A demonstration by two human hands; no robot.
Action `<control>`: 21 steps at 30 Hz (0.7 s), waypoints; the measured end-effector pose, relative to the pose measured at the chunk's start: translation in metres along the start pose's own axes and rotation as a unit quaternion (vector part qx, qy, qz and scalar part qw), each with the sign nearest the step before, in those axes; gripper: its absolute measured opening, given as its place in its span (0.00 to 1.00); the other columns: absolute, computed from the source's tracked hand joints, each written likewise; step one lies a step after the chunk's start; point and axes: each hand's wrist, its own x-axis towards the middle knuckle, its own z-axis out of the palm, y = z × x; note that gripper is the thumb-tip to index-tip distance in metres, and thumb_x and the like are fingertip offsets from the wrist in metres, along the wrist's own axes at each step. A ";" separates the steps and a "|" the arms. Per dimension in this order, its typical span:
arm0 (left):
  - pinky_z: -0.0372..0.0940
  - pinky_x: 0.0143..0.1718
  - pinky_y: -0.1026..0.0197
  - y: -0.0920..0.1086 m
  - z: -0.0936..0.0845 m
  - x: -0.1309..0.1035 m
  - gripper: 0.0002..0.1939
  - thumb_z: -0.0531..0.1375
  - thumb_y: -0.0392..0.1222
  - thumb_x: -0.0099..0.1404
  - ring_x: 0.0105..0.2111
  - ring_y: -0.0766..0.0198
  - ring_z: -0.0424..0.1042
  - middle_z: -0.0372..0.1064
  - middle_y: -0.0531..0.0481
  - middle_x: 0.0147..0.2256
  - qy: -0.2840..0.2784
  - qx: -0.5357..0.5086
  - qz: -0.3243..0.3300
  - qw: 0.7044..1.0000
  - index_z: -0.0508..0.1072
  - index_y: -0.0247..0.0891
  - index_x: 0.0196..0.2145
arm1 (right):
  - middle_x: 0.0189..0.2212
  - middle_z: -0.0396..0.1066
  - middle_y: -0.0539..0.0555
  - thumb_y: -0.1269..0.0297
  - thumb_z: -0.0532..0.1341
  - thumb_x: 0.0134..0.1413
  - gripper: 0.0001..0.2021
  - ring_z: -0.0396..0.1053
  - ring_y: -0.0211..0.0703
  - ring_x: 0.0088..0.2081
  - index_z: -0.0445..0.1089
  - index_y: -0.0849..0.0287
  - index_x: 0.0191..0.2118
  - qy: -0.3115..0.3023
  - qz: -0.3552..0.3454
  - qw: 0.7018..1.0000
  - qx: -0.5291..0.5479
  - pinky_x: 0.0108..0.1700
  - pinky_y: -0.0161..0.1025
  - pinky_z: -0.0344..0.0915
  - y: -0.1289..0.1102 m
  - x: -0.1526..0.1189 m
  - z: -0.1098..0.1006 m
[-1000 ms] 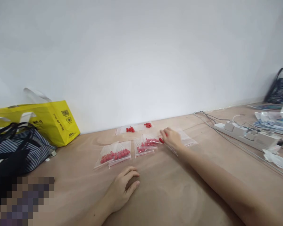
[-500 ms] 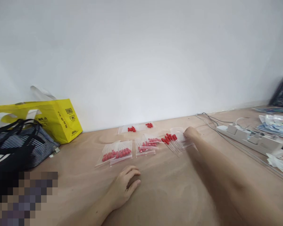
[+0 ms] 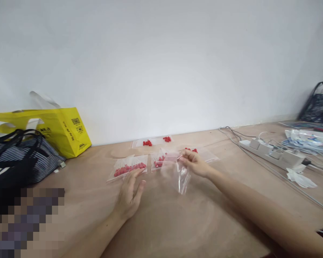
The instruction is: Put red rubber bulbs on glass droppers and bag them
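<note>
A clear plastic bag (image 3: 183, 179) hangs from my right hand (image 3: 193, 162), whose fingers pinch its top edge. My left hand (image 3: 129, 195) is open, fingers apart, just in front of clear bags with red-headed pieces (image 3: 123, 169). More bagged red pieces (image 3: 158, 163) lie in the middle, partly behind the lifted bag. Loose red-handled pieces (image 3: 191, 149) show just behind my right hand, which hides most of them. Against the wall lies a bag (image 3: 157, 141) with two red clusters.
At the left stand a yellow bag (image 3: 79, 134) and a striped bag (image 3: 47, 145). A white power strip (image 3: 269, 153) with cables lies at the right, near crumpled white plastic (image 3: 301, 178). Plastic packets (image 3: 309, 141) and a dark patterned bag (image 3: 319, 105) are farther right.
My right hand has come back toward the middle with a clear bag in its fingers. My left hand has moved slightly left and forward, toward the bagged red pieces. The view has shifted slightly.
</note>
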 end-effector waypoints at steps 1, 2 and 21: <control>0.58 0.48 0.48 0.000 -0.001 0.000 0.16 0.47 0.38 0.64 0.50 0.55 0.60 0.62 0.42 0.47 0.017 -0.004 0.012 1.000 0.58 0.37 0.49 | 0.22 0.69 0.49 0.57 0.47 0.58 0.12 0.64 0.33 0.19 0.60 0.58 0.32 -0.027 -0.023 0.999 -0.010 0.21 0.31 0.58 -0.005 -0.005 0.012; 0.57 0.49 0.48 0.002 -0.002 0.000 0.16 0.47 0.38 0.64 0.51 0.55 0.59 0.61 0.42 0.48 0.026 -0.009 0.025 0.999 0.58 0.37 0.50 | 0.20 0.68 0.47 0.58 0.47 0.58 0.11 0.63 0.33 0.17 0.61 0.57 0.31 -0.041 -0.027 0.999 -0.014 0.19 0.31 0.57 -0.008 -0.009 0.023; 0.67 0.40 0.55 0.019 0.006 -0.019 0.19 0.49 0.41 0.63 0.43 0.56 0.69 0.68 0.43 0.45 -0.252 0.051 0.147 0.955 0.62 0.39 0.52 | 0.26 0.71 0.60 0.63 0.60 0.40 0.09 0.69 0.45 0.30 0.69 0.65 0.27 0.053 0.392 0.873 -0.285 0.27 0.33 0.57 0.076 0.044 -0.028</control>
